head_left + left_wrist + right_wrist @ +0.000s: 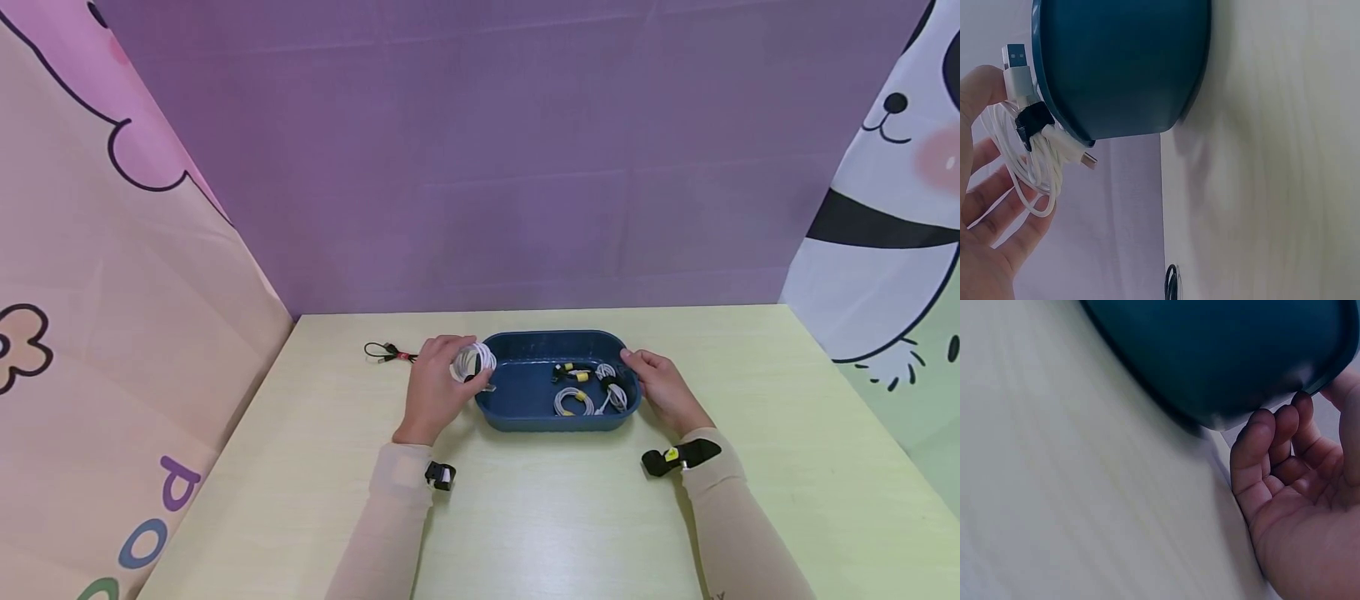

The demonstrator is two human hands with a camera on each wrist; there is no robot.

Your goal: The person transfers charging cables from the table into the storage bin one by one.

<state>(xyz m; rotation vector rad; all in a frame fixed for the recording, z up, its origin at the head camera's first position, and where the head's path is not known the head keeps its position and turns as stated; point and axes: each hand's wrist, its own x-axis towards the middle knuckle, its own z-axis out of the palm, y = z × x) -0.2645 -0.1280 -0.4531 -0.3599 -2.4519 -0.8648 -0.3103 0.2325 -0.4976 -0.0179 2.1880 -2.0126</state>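
My left hand (438, 385) pinches a coiled white USB cable (1038, 147) between thumb and fingers, at the left rim of a dark blue bin (525, 400). A black tie wraps the coil, and its metal plugs stick out near the bin wall in the left wrist view. On the bin's right end, my right hand (660, 385) grips the rim, thumb on top and curled fingers (1254, 437) against the outer wall. Inside, toward the right, lie a grey coiled cable (573, 402) with yellow bands, a white cable bundle (617, 393) and a black cable with yellow parts (573, 372).
A black cable (386, 353) with a red tie lies on the light wooden table (540, 517), left of the bin behind my left hand. Purple cloth (525, 167) hangs at the table's back edge, with printed cloth on both sides.
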